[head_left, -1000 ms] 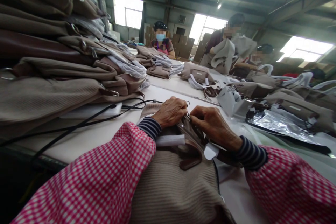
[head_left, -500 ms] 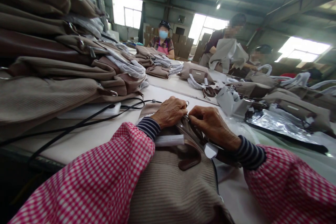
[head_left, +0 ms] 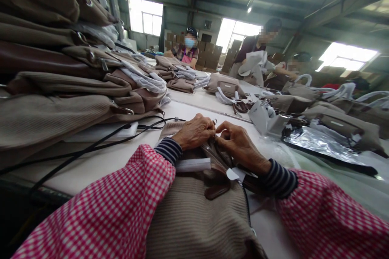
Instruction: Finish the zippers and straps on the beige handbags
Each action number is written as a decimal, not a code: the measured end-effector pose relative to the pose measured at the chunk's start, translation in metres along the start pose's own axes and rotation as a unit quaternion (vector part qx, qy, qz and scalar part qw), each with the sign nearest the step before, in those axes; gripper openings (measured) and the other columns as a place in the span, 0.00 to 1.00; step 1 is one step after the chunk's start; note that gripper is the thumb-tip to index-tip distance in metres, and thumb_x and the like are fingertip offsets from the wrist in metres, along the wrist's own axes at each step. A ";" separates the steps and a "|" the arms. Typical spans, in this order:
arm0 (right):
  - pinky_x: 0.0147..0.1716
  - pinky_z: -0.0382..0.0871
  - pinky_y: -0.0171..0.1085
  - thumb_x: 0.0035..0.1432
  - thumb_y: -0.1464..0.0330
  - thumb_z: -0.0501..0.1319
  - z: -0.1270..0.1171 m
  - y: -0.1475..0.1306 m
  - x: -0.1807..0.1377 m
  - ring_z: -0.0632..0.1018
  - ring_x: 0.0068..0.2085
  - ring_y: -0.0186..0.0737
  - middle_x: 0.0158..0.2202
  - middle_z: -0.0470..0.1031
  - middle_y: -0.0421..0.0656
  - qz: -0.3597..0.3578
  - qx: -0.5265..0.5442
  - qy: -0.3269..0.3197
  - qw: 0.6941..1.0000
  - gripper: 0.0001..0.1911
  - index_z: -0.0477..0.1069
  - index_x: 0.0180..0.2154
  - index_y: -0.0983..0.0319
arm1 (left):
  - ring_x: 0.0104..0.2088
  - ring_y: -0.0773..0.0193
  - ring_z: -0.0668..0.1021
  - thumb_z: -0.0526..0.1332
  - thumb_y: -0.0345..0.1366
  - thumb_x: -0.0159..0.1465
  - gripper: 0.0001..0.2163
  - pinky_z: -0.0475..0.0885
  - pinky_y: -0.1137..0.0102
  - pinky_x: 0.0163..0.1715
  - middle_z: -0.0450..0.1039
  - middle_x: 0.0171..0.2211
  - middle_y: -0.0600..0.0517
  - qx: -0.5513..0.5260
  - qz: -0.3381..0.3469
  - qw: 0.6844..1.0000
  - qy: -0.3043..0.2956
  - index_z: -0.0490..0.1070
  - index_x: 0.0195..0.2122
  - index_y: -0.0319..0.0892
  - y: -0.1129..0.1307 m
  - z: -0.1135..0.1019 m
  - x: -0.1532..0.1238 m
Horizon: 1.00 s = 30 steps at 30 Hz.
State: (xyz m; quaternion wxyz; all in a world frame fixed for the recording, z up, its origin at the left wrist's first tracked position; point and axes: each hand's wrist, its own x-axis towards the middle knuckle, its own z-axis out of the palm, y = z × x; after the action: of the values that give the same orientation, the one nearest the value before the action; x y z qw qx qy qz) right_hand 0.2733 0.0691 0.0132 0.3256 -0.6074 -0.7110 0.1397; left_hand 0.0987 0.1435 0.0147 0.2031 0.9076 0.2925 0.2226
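Observation:
A taupe ribbed handbag (head_left: 194, 210) with brown trim lies in front of me, its far end under both hands. My left hand (head_left: 197, 130) is closed on the bag's far edge, fingers bent beside a small metal ring (head_left: 214, 122). Close against it, my right hand (head_left: 240, 143) pinches at the same corner, thumb and forefinger together near the end of a zipper. Small metal parts between the fingertips are mostly hidden. A white-wrapped strip (head_left: 193, 165) and a brown leather tab (head_left: 217, 192) lie on the bag below my hands.
A tall stack of similar bags (head_left: 60, 101) rises on the left, with black cords (head_left: 100, 145) before it. To the right are an opened white box (head_left: 267, 119), a silver plastic bag (head_left: 325, 145) and more bags. Several co-workers stand across the table (head_left: 182, 107).
Both hands stay at the bag's corner; the right hand has drawn slightly closer to the left, with its fingertips shifted a little. The whole view has moved slightly.

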 end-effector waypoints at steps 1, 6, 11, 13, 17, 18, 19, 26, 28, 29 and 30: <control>0.26 0.58 0.33 0.56 0.66 0.63 0.002 0.001 0.001 0.69 0.25 0.35 0.22 0.71 0.36 0.002 0.010 -0.002 1.000 0.09 0.75 0.38 0.62 | 0.49 0.55 0.74 0.56 0.33 0.67 0.11 0.67 0.63 0.56 0.79 0.42 0.48 0.001 0.007 1.000 -0.007 0.80 0.37 0.41 -0.001 0.000 0.000; 0.28 0.59 0.34 0.57 0.65 0.63 0.004 0.001 0.002 0.70 0.28 0.36 0.24 0.71 0.38 -0.025 0.010 -0.029 0.999 0.07 0.72 0.30 0.62 | 0.48 0.57 0.76 0.58 0.29 0.63 0.10 0.66 0.64 0.58 0.80 0.43 0.48 0.002 0.035 0.999 -0.026 0.79 0.32 0.40 -0.002 -0.003 0.001; 0.31 0.61 0.34 0.61 0.66 0.59 0.001 -0.001 -0.003 0.71 0.31 0.37 0.27 0.72 0.39 -0.053 0.019 -0.041 0.998 0.09 0.73 0.30 0.62 | 0.49 0.54 0.76 0.58 0.27 0.60 0.10 0.70 0.64 0.53 0.80 0.42 0.48 0.005 0.006 1.000 -0.001 0.79 0.36 0.41 -0.001 -0.002 0.000; 0.31 0.61 0.35 0.61 0.66 0.60 0.000 0.001 -0.005 0.71 0.31 0.37 0.27 0.72 0.39 -0.057 0.032 -0.033 0.997 0.09 0.73 0.30 0.62 | 0.50 0.53 0.75 0.59 0.26 0.59 0.11 0.69 0.63 0.55 0.79 0.43 0.48 0.015 0.002 1.000 0.010 0.79 0.38 0.41 0.000 -0.001 -0.002; 0.30 0.61 0.35 0.61 0.66 0.60 0.001 0.008 -0.007 0.69 0.30 0.37 0.25 0.70 0.38 -0.051 0.053 -0.019 0.997 0.10 0.72 0.28 0.62 | 0.51 0.53 0.74 0.59 0.26 0.59 0.10 0.69 0.61 0.58 0.77 0.47 0.50 0.043 0.014 0.999 0.023 0.77 0.38 0.43 0.001 0.001 -0.004; 0.30 0.61 0.35 0.61 0.66 0.60 0.002 0.009 -0.007 0.69 0.30 0.37 0.25 0.70 0.38 -0.051 0.062 -0.017 0.997 0.10 0.72 0.28 0.62 | 0.51 0.53 0.74 0.59 0.26 0.59 0.09 0.69 0.61 0.57 0.77 0.47 0.50 0.047 0.015 0.998 0.023 0.76 0.37 0.44 0.001 0.002 -0.004; 0.30 0.61 0.35 0.61 0.66 0.60 0.002 0.010 -0.007 0.69 0.30 0.37 0.25 0.70 0.38 -0.052 0.071 -0.015 0.996 0.10 0.72 0.28 0.62 | 0.51 0.54 0.73 0.59 0.26 0.59 0.09 0.69 0.61 0.57 0.77 0.46 0.50 0.050 0.015 0.998 0.024 0.76 0.37 0.44 0.000 0.002 -0.003; 0.33 0.63 0.33 0.62 0.68 0.61 0.004 0.015 -0.006 0.70 0.31 0.36 0.27 0.71 0.37 -0.065 0.096 -0.007 0.993 0.07 0.73 0.30 0.62 | 0.51 0.53 0.72 0.60 0.31 0.64 0.05 0.67 0.61 0.58 0.76 0.47 0.49 0.013 0.039 0.999 0.005 0.76 0.37 0.43 -0.003 -0.001 -0.006; 0.34 0.64 0.32 0.61 0.69 0.62 0.005 0.016 -0.007 0.71 0.31 0.35 0.27 0.71 0.37 -0.058 0.085 -0.003 0.995 0.06 0.74 0.30 0.61 | 0.50 0.53 0.72 0.59 0.33 0.66 0.06 0.67 0.60 0.57 0.76 0.45 0.48 -0.008 0.039 0.999 -0.004 0.75 0.37 0.44 -0.003 -0.002 -0.008; 0.33 0.64 0.32 0.60 0.70 0.63 0.004 0.016 -0.006 0.71 0.31 0.34 0.26 0.71 0.36 -0.054 0.079 -0.001 0.995 0.06 0.74 0.30 0.61 | 0.50 0.53 0.72 0.58 0.34 0.66 0.06 0.68 0.60 0.56 0.76 0.44 0.48 -0.020 0.033 0.999 -0.005 0.75 0.37 0.44 -0.003 -0.002 -0.008; 0.33 0.63 0.32 0.59 0.71 0.64 0.004 0.016 -0.005 0.72 0.31 0.34 0.26 0.71 0.35 -0.052 0.071 -0.001 0.996 0.05 0.74 0.29 0.61 | 0.49 0.53 0.73 0.57 0.35 0.67 0.07 0.68 0.60 0.54 0.76 0.43 0.48 -0.030 0.027 0.999 0.000 0.74 0.35 0.44 -0.004 -0.001 -0.008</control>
State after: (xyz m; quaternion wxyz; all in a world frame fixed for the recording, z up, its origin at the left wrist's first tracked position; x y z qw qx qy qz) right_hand 0.2838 0.0683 -0.0010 0.3740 -0.5447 -0.7303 0.1733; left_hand 0.0902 0.1415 0.0116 0.2244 0.9085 0.2609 0.2372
